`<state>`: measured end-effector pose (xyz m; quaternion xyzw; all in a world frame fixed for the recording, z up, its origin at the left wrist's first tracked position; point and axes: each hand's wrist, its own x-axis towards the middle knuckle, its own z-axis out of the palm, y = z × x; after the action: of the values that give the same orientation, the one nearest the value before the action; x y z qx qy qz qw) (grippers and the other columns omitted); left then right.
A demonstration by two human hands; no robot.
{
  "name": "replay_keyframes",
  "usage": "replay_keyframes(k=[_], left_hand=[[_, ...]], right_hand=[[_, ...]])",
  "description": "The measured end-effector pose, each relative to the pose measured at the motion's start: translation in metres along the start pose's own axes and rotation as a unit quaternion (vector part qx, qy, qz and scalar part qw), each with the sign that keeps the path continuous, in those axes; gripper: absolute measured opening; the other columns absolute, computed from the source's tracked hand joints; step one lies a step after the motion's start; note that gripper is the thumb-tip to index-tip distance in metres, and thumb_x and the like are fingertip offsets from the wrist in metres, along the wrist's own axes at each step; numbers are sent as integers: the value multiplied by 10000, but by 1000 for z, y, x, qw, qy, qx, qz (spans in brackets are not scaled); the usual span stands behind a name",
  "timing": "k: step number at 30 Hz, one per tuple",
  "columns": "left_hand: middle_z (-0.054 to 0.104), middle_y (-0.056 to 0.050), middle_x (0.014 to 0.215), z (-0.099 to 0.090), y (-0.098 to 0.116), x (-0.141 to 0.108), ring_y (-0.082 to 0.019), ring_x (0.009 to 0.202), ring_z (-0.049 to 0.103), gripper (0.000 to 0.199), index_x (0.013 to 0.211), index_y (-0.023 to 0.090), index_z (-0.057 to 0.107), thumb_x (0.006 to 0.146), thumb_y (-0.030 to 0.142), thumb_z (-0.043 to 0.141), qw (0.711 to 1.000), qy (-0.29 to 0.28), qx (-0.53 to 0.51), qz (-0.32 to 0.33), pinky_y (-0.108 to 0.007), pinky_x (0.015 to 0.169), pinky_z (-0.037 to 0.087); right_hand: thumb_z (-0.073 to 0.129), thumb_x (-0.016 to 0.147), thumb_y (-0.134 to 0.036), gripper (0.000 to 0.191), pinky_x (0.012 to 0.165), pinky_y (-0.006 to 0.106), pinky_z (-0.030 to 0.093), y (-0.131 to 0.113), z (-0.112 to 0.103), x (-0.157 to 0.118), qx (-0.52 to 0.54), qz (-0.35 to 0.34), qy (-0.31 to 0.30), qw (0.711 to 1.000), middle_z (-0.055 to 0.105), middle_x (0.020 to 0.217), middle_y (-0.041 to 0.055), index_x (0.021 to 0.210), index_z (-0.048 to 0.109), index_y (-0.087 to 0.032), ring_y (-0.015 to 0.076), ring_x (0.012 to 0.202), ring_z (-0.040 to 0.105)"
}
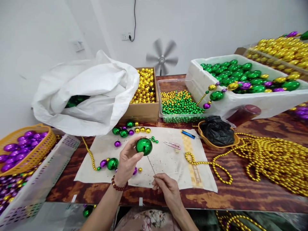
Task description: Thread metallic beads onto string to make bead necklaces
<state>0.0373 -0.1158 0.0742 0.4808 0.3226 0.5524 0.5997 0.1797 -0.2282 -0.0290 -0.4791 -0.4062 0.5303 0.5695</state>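
OK, we have the left hand (127, 162) with thumb and fingers clamped on a big green ball (144, 146) above the white cloth (173, 166). Right hand (167, 186), at the cloth's near edge, has fingers pinched together on a thin dark wire (151, 165); we see it reach the ball's underside, can't tell if it's inside. We'd call this a threading step. Next move, we judge, calls for a steady ball and wire aligned with its hole. Pink snips (172, 145) lie on the cloth.
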Motion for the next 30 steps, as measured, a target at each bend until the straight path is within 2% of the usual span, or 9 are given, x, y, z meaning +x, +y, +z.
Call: replay_keyframes(k=[4,8,13,22,30], left_hand=[[689,-88,1260,4,-6,-9,-241,1165,640,462,1206,260,683,759,206,785,999,-32,22,25,-311,960,533],[663,-99,1307,8,-8,-17,-258,1228,608,474,1233,251,663,776,182,768,997,-47,41,37,-340,1010,515],[672,-109,1288,9,-4,-19,-274,1213,620,473,1218,240,671,760,194,782,998,-25,47,26,-358,997,528],[677,-97,1274,5,-7,-19,-253,1185,632,463,1224,247,670,774,201,772,998,-21,49,19,-324,973,532],[688,-88,1243,4,-9,-17,-236,1139,642,462,1193,236,680,747,253,796,999,27,36,-17,-304,939,532]], right_hand=[[600,936,-424,272,516,220,465,-5,8,5,20,-12,8,1000,712,714,44,886,691,-173,147,573,666],[601,935,-409,261,525,223,478,-10,14,10,30,-24,17,999,714,711,47,887,685,-166,147,582,668],[581,947,-403,266,536,228,485,-14,14,12,5,-28,11,1000,707,702,42,890,689,-167,142,570,659],[566,959,-404,271,536,221,490,-12,16,6,3,-34,15,999,698,694,34,889,678,-168,136,557,658],[558,961,-450,307,536,218,507,-12,21,3,14,-13,-1,1000,704,688,27,905,665,-167,141,555,674]])
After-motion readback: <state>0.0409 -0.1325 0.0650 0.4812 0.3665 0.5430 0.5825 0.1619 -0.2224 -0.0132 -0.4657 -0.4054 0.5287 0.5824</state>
